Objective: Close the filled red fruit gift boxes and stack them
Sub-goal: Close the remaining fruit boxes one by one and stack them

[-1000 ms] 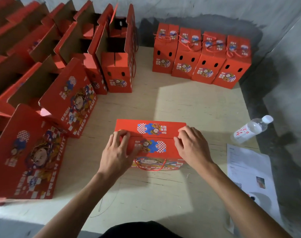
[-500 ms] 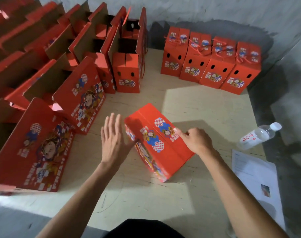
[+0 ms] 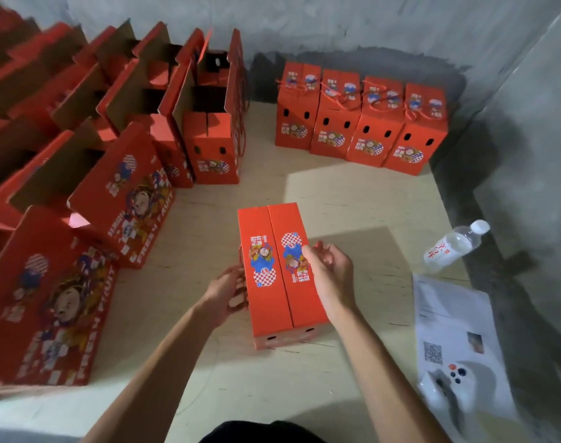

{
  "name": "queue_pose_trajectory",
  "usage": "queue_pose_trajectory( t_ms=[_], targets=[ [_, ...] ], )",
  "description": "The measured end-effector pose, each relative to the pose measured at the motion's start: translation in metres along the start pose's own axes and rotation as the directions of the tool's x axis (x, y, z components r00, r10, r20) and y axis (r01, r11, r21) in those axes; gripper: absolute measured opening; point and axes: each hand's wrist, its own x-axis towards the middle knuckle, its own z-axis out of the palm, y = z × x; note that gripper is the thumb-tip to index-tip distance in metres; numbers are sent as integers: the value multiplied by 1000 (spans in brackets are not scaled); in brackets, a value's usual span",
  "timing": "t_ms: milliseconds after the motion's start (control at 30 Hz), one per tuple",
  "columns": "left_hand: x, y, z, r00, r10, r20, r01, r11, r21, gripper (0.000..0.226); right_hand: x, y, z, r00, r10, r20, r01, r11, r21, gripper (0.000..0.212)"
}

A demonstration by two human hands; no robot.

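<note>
Closed red gift box [image 3: 279,273], contents hidden, both hands [image 3: 328,276] gripping its sides.

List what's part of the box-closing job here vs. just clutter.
Job:
closed box between left hand and right hand
row of four closed boxes by the wall
open boxes on the left

Lying about:
water bottle
printed sheet
white controller

water bottle [image 3: 454,245] lying right | printed sheet [image 3: 448,324] beside it | white controller [image 3: 452,383] on sheet
</note>
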Motion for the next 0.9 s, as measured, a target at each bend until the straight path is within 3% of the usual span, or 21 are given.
queue_pose_trajectory(
  t_ms=[100,133,200,267,400,467,567,600,633,667,733,800,833,900],
  targets=[
    [-8,-17,3,996,31,-82,-7,958,286,20,-11,-27,31,958,-144,249,140,990,34,16],
    [-8,-26,3,994,-8,-105,37,959,282,19,-16,-30,43,927,-176,331,185,983,5,15],
    [-2,-42,-7,996,-83,-28,84,996,22,43,-29,-23,65,878,-187,440,309,924,-225,19],
    [2,-51,-20,998,0,65,11,986,-169,45,-39,-5,77,840,-204,502,448,782,-433,22],
    [1,-41,-40,963,240,-127,-236,971,41,22,-44,29,71,724,-371,582,662,610,-435,57],
    [-16,-15,-42,936,322,-140,-340,931,-134,27,-44,37,67,681,-408,609,714,555,-426,71],
    [-49,46,-35,900,395,-183,-419,671,-612,19,-47,38,73,690,-424,587,720,489,-492,70],
    [-65,64,-27,856,489,-167,-486,654,-580,16,-47,37,78,715,-415,563,696,500,-515,66],
    [-77,77,-19,771,612,-175,-626,677,-387,16,-47,33,83,746,-399,534,662,532,-528,60],
    [-90,86,-10,653,746,-131,-755,628,-188,16,-48,28,87,788,-378,487,609,595,-524,49],
    [-106,98,2,428,899,88,-902,420,100,17,-44,10,92,868,-280,410,463,757,-462,20],
    [-111,102,9,230,941,249,-943,152,296,16,-30,-9,91,895,-197,401,349,869,-351,25],
    [-107,101,12,145,951,274,-931,37,362,15,-20,-21,89,897,-160,412,301,904,-304,26],
    [-96,96,18,40,977,208,-896,-57,441,17,5,-46,79,888,-99,448,254,919,-301,24]
  ],
)
